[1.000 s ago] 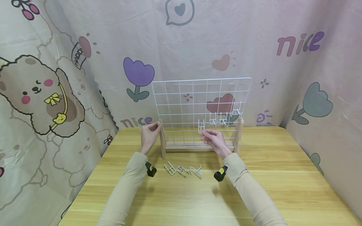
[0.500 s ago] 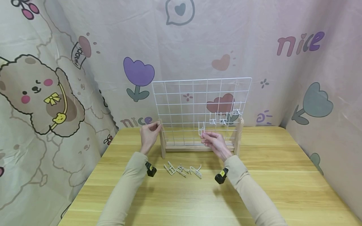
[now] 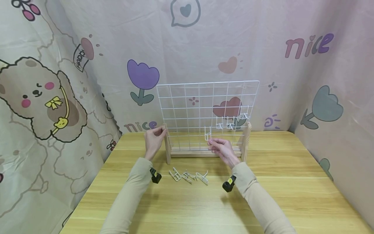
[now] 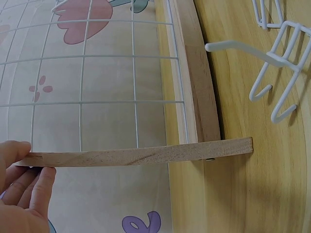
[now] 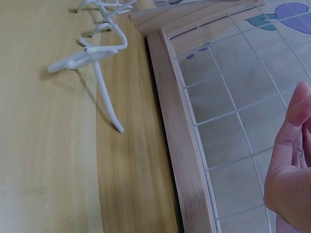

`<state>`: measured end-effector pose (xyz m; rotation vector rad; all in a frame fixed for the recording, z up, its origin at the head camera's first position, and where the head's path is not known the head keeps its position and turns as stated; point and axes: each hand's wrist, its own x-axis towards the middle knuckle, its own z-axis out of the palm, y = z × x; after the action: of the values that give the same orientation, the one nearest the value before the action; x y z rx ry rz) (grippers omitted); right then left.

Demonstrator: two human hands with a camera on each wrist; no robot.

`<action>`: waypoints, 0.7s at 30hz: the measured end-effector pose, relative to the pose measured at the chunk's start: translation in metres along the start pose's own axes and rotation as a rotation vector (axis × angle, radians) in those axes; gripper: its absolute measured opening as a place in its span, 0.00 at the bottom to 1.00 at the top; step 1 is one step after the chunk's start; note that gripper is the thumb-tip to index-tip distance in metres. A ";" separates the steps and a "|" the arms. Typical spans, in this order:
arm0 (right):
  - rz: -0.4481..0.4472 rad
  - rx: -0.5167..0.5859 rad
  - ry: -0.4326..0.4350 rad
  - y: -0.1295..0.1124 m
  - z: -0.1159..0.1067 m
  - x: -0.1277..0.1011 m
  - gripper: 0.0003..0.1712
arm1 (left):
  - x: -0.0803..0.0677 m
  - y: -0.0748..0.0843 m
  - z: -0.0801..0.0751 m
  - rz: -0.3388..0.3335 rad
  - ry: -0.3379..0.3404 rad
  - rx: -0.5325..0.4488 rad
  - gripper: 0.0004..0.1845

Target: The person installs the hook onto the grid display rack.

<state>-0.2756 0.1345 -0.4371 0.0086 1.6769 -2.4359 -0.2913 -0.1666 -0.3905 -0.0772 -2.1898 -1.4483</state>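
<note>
A white wire grid panel (image 3: 193, 107) stands in a wooden stand on the table. My left hand (image 3: 154, 137) pinches the top of the stand's left post (image 3: 167, 143); the left wrist view shows its fingers (image 4: 29, 187) against the post end (image 4: 136, 156). My right hand (image 3: 220, 147) is at the lower middle of the grid and pinches a white wire hook (image 3: 207, 133) against the wires. Three more hooks (image 3: 230, 123) hang on the grid's right side. The right wrist view shows the right hand's edge (image 5: 290, 160) beside the base rail (image 5: 180, 145), with the held hook hidden.
Several loose white hooks (image 3: 188, 176) lie on the wooden table (image 3: 187, 208) in front of the stand, between my forearms; they show as hooks (image 4: 279, 73) and a hook (image 5: 95, 56) in the wrist views. Printed fabric walls (image 3: 58, 81) enclose the table on three sides.
The right hand and its hook have dropped slightly along the grid, and the right wrist has sunk a little. The left hand has stayed on the post.
</note>
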 end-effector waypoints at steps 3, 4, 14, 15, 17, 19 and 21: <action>0.001 -0.005 0.001 0.002 -0.001 0.000 0.09 | 0.000 0.000 0.000 0.003 0.000 0.000 0.14; 0.001 -0.002 0.002 0.002 -0.001 0.000 0.09 | 0.000 0.000 0.000 0.003 -0.002 -0.002 0.14; -0.001 -0.029 -0.026 0.007 -0.004 -0.003 0.07 | 0.000 0.000 0.000 0.006 -0.007 -0.003 0.14; -0.001 -0.029 -0.027 0.007 -0.004 -0.003 0.07 | 0.000 0.000 0.000 0.005 -0.008 -0.002 0.13; -0.004 -0.027 -0.027 0.008 -0.005 -0.004 0.07 | 0.000 0.000 0.000 0.002 -0.008 0.002 0.13; -0.003 -0.030 -0.026 0.009 -0.006 -0.004 0.07 | 0.000 0.000 0.000 0.001 -0.010 0.003 0.14; 0.001 -0.033 -0.019 0.010 -0.007 -0.005 0.07 | 0.000 0.000 0.000 -0.001 -0.010 0.003 0.14</action>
<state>-0.2698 0.1379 -0.4482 -0.0179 1.7081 -2.4002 -0.2912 -0.1669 -0.3906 -0.0825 -2.2002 -1.4484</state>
